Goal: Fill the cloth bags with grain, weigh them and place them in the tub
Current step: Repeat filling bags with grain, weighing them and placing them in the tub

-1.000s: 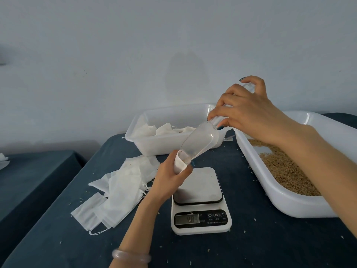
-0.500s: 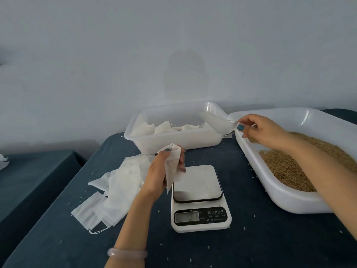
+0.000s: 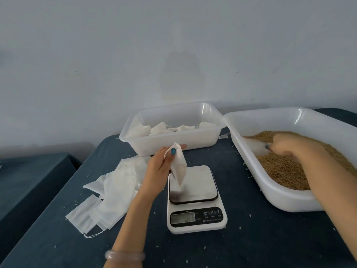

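Note:
My left hand (image 3: 160,169) pinches the top of a small white cloth bag (image 3: 179,169), which hangs with its lower end at the plate of the white digital scale (image 3: 195,187). Whether the bag rests on the plate I cannot tell. My right hand (image 3: 286,146) is low inside the big white tub (image 3: 274,192) of brown grain (image 3: 284,167), gripping a clear plastic scoop (image 3: 256,147) that looks blurred against the tub's bare floor. A smaller white tub (image 3: 173,141) behind the scale holds several filled bags.
A loose pile of flat empty cloth bags (image 3: 112,190) lies left of the scale on the dark blue table (image 3: 251,238). Stray grains dot the cloth. A wall stands close behind both tubs. A second dark surface (image 3: 29,180) sits lower at the left.
My right hand took the scoop away from the bag's mouth and swung right, down into the grain. My left hand lowered the bag toward the scale plate.

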Demonstrator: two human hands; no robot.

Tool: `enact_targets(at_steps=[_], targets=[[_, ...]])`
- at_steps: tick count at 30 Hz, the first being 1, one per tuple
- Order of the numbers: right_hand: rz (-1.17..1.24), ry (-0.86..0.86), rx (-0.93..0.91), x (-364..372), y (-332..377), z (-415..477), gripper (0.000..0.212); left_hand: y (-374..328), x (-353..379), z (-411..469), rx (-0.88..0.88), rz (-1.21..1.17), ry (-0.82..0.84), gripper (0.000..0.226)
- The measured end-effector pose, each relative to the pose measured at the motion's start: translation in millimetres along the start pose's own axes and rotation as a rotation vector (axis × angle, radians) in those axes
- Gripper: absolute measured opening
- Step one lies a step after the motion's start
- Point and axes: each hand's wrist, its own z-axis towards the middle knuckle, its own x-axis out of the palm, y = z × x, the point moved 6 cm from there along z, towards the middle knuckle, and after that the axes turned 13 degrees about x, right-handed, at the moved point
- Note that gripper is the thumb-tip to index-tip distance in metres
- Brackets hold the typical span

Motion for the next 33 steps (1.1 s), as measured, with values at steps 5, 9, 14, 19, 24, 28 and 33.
enact_targets(at_steps=[5,9,14,19,24,28,33], targets=[[-0.299,0.060,0.004,11.4,-6.4,-3.0,0.047,11.7,20.6,-0.8,-0.028,0.065,0.129,0.035],[-0.347,0.074,-0.004,16.8,-1.7,-0.6,0.046,29.4,15.0,-5.2,-0.085,0.227,0.141,0.035],[-0.155,-0.356,-0.205,-14.5,37.2,-33.2,0.028,36.1,0.6,-4.4,-0.081,0.331,0.061,0.024],[0.431,-0.420,-0.676,-17.4,95.1,-114.2,0.014,44.5,-5.2,-7.4,-0.144,0.295,-0.020,0.031],[0.571,-0.287,-0.641,41.3,108.2,-104.5,0.015,50.8,-23.6,-9.2,-0.215,0.338,-0.202,0.030],[0.732,-0.201,-0.410,87.5,82.1,-63.6,0.024,52.5,-30.6,-11.6,-0.250,0.368,-0.257,0.028],[0.868,-0.093,-0.354,113.2,67.6,-48.7,0.024,53.0,-29.1,-13.1,-0.273,0.396,-0.250,0.027]])
